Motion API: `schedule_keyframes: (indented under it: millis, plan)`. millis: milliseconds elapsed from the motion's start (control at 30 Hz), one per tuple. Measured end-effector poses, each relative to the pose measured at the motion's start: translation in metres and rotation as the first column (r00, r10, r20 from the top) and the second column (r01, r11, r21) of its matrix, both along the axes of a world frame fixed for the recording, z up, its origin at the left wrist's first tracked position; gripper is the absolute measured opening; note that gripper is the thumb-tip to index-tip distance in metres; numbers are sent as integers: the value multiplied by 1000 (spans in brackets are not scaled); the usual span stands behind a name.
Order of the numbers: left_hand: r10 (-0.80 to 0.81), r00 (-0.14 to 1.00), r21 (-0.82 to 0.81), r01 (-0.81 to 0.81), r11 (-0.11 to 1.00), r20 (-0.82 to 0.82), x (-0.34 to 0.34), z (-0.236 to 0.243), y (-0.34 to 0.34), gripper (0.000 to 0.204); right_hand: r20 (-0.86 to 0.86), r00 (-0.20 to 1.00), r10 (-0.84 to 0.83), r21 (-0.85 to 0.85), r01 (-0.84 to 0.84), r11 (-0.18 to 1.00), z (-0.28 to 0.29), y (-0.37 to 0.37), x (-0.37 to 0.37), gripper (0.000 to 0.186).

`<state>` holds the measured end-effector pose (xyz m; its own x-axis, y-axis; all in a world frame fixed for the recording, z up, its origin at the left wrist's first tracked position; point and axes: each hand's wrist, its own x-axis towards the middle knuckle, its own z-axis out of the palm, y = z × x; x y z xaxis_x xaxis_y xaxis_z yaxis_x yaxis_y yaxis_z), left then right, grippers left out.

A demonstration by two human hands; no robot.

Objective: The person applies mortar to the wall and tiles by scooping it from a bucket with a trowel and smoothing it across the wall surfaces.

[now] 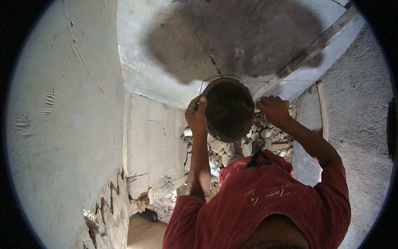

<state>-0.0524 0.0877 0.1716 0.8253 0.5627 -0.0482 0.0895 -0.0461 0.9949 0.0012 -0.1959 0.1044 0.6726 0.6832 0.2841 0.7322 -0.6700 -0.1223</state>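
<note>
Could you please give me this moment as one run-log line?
left hand: holds dark bucket by its left side | right hand: near bucket's right side, contact unclear | beneath: stone rubble | far left: pale wall

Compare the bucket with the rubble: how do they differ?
The bucket looks dark and round, while the rubble is mostly pale and irregular. The bucket is one object; the rubble is many pieces of mixed sizes. The left hand grips the bucket, raised, whereas the rubble lies below.
</note>
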Motion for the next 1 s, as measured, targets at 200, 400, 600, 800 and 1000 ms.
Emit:
schedule_keyframes:
  millis: [200, 400, 600, 800, 1000]
  plan:
    - [-110, 991, 55, 105, 993, 82, 10, 20, -24, 36, -187, 982, 25, -144, -53, 988, -8, 7, -21, 34]
    - [-150, 986, 49, 147, 988, 69, 18, 28, -32, 38, -547, 836, 55, 336, 159, 928, -27, 15, -44, 34]
    - [-89, 991, -91, 98, 991, 96, 19, 32, -35, 38, -784, 571, 243, 474, 297, 829, -22, -18, -45, 45]
    - [-51, 975, -417, 140, 898, 218, 23, 16, -22, 26, -782, 540, 311, 523, 299, 798, -2, -44, -36, 46]
    - [-30, 965, -556, 176, 813, 262, 34, 30, -40, 30, -720, 657, 223, 568, 374, 733, 30, -66, -14, 43]
